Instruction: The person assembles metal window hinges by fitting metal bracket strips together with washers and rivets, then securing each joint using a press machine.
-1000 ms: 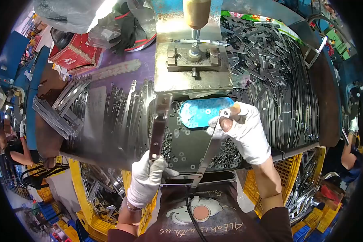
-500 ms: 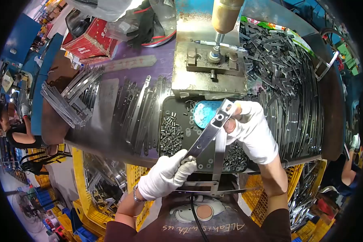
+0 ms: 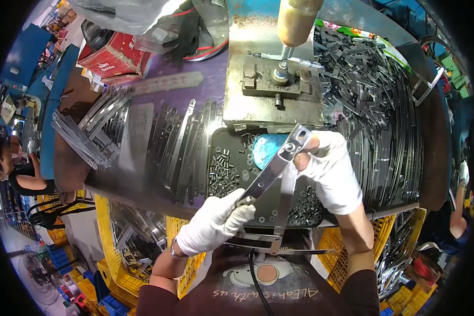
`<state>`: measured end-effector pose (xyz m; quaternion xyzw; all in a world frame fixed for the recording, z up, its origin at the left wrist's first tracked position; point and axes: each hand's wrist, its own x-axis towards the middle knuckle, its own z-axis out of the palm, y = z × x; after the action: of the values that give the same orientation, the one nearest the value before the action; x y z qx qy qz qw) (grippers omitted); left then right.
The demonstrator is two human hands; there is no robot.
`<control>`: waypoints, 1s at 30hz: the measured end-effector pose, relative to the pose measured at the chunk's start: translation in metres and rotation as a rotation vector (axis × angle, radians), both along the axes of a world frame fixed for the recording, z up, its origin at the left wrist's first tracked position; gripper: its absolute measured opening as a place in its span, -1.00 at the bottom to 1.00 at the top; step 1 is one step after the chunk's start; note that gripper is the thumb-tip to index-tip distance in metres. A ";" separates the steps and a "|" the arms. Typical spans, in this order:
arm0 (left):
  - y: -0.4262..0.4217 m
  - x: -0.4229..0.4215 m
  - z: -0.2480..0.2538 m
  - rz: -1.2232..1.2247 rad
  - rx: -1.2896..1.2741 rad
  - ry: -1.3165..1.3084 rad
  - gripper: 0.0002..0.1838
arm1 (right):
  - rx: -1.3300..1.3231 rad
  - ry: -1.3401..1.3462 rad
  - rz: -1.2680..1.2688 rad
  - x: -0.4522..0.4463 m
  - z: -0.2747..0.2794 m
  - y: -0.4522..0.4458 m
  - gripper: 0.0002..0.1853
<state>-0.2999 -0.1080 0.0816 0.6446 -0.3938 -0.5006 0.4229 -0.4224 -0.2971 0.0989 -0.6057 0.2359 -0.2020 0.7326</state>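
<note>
In white gloves, both hands hold a linkage of flat metal bars (image 3: 266, 176) in front of the press. Around the lower end of its slanted top bar, my left hand (image 3: 213, 221) is closed. My right hand (image 3: 329, 171) pinches the upper end beside a round rivet or bushing, with bare thumb and fingertip showing. A second bar hangs down from that joint to crossbars near my shirt. Behind the linkage sits a blue dish (image 3: 266, 150) of small washers, partly hidden. Small metal rivets or sleeves (image 3: 224, 176) lie in the black tray (image 3: 237, 203) beneath.
A press with a steel base (image 3: 274, 110) and punch (image 3: 285, 55) stands ahead. Metal strips (image 3: 181, 147) lie left, and a heap of dark bars (image 3: 353, 79) lies right. Yellow crates (image 3: 106, 231) flank me. A red box (image 3: 116, 60) sits back left; other people work at both sides.
The linkage's upper end has tipped slightly up and to the right, and its lower crossbars have swung a little left. Both hands keep their hold.
</note>
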 end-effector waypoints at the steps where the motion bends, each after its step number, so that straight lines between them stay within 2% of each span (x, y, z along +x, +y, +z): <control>1: -0.001 0.000 -0.002 0.011 -0.012 0.037 -0.77 | -0.028 0.026 -0.018 0.000 0.002 -0.001 -0.67; 3: -0.003 0.000 -0.004 0.025 -0.022 0.077 -0.77 | -0.033 0.034 0.024 -0.001 0.002 -0.006 -0.66; 5: -0.004 0.000 -0.005 0.072 0.048 0.174 -0.78 | 0.061 0.057 0.039 0.001 -0.003 -0.007 -0.65; 6: -0.006 0.000 -0.003 0.071 0.050 0.177 -0.78 | 0.185 -0.015 0.016 0.006 0.000 -0.004 -0.66; 8: -0.013 -0.001 0.004 0.058 -0.011 -0.059 -0.78 | 0.192 -0.019 0.010 0.006 -0.004 -0.007 -0.73; 9: -0.016 0.000 0.007 0.058 -0.010 -0.059 -0.78 | 0.200 -0.026 0.006 0.006 -0.005 -0.008 -0.79; 11: -0.020 0.001 0.011 0.038 -0.012 -0.073 -0.78 | 0.181 0.035 0.011 0.007 -0.004 -0.009 -0.72; 14: -0.024 0.000 0.009 0.066 0.039 0.028 -0.77 | 0.151 0.027 -0.052 0.008 -0.004 -0.009 -0.75; 18: -0.028 0.004 0.003 0.063 0.013 -0.009 -0.76 | 0.117 0.056 -0.024 0.008 -0.002 -0.013 -0.79; 20: -0.030 0.003 -0.005 0.118 0.020 0.133 -0.75 | 0.086 0.121 -0.034 0.008 -0.001 -0.015 -0.76; 23: -0.038 0.007 0.001 0.109 0.072 0.143 -0.76 | 0.102 0.124 -0.150 0.012 0.002 -0.010 -0.72; 24: -0.040 0.005 0.000 0.119 -0.013 0.032 -0.76 | 0.084 0.071 -0.181 0.012 -0.002 -0.010 -0.68; 25: -0.042 0.007 0.004 0.120 -0.012 0.032 -0.76 | 0.085 0.072 -0.181 0.013 -0.005 -0.014 -0.68; 27: -0.053 0.016 0.019 0.088 0.224 0.305 -0.73 | 0.079 0.181 -0.026 0.017 -0.012 -0.035 -0.70; 28: -0.062 0.023 0.027 0.042 0.266 0.300 -0.70 | 0.112 0.096 -0.049 0.022 -0.026 -0.045 -0.77; 29: -0.066 0.028 0.027 0.031 0.200 0.415 -0.70 | 0.210 0.080 -0.038 0.033 -0.017 -0.050 -0.86; 30: -0.072 0.032 0.031 0.016 0.159 0.391 -0.70 | 0.122 0.068 -0.021 0.040 -0.015 -0.058 -0.87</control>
<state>-0.2677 -0.1805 0.1124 0.5698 -0.2583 -0.6422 0.4430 -0.3823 -0.3548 0.0843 -0.5641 0.2787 -0.1742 0.7575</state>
